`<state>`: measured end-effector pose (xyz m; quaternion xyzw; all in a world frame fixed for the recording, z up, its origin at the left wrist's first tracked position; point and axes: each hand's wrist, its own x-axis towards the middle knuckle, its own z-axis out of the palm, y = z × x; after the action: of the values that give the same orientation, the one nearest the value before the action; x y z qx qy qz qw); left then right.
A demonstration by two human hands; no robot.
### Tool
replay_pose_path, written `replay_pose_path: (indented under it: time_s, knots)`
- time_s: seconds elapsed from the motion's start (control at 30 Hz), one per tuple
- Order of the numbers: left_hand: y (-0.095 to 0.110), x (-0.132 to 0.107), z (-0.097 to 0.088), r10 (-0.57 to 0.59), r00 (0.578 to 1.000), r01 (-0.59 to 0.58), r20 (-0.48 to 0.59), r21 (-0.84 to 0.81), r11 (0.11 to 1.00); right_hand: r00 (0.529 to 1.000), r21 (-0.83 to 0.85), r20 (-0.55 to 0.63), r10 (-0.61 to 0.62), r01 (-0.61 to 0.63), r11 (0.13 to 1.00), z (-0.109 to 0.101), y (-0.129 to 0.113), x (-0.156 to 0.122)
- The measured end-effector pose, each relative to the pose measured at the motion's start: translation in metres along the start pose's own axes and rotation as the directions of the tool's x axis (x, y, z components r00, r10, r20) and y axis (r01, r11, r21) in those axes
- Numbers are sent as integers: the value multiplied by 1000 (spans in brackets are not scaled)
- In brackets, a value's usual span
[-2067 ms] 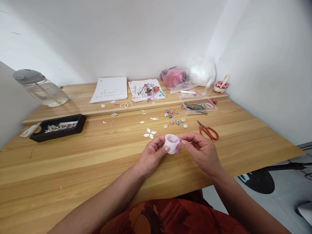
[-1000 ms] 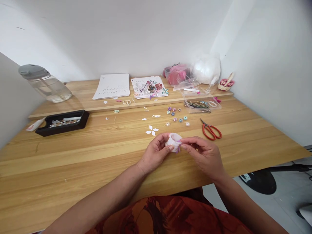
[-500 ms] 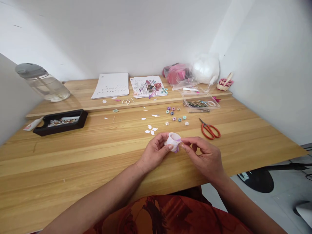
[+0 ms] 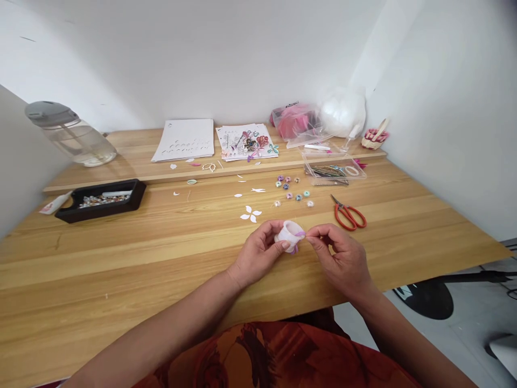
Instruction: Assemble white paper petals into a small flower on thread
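My left hand (image 4: 260,250) is closed around a small white hollow spool (image 4: 287,233), its open end tilted up toward the right. Purple strands (image 4: 301,234) lie against the spool's right rim and hang below it. At that rim, thumb and forefinger of my right hand (image 4: 341,261) pinch the tip of a purple strand; the exact end is hidden by the fingertips. Just beyond the spool, white paper petals (image 4: 251,214) lie in a flower shape. Scissors with red handles (image 4: 350,217) rest open-bladed to the right of them.
Several small thread bobbins (image 4: 298,198) lie past my hands. A clear plastic box (image 4: 355,173) of tools stands behind them. At left are a black tray (image 4: 139,196) of beads and a water bottle (image 4: 91,148). Paper sheets (image 4: 188,134) lie on the raised shelf.
My right hand has drawn slightly right, away from the spool's rim, with the purple strand between the fingertips. The spool has shifted a little to the right in my left hand.
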<state>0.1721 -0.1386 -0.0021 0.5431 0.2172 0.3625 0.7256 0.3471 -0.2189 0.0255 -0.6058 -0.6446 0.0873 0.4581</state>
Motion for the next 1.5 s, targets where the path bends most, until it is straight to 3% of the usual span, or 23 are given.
replay_pose_path:
  time_s: [0.27,0.57,1.03,1.3,1.5]
  knots:
    - [-2,-1,-5,-1,1000,1,-8,8,1000,997,-42,-38,-64,62,997,-4,7,-4]
    - [-1,0,-3,-17,1000,17,12,11,1000,991,-57,-15,-132,131,990,0,-4,3]
    - [1,0,-3,-32,999,32,10,23,999,994,-156,-63,-87,76,985,-1,-1,0]
    - [2,0,-2,-57,998,57,3,27,998,998,-106,-68,-15,8,994,5,-3,-2]
    - [4,-1,-1,-50,998,49,25,44,998,994,-92,-70,-80,73,993,5,-8,-2]
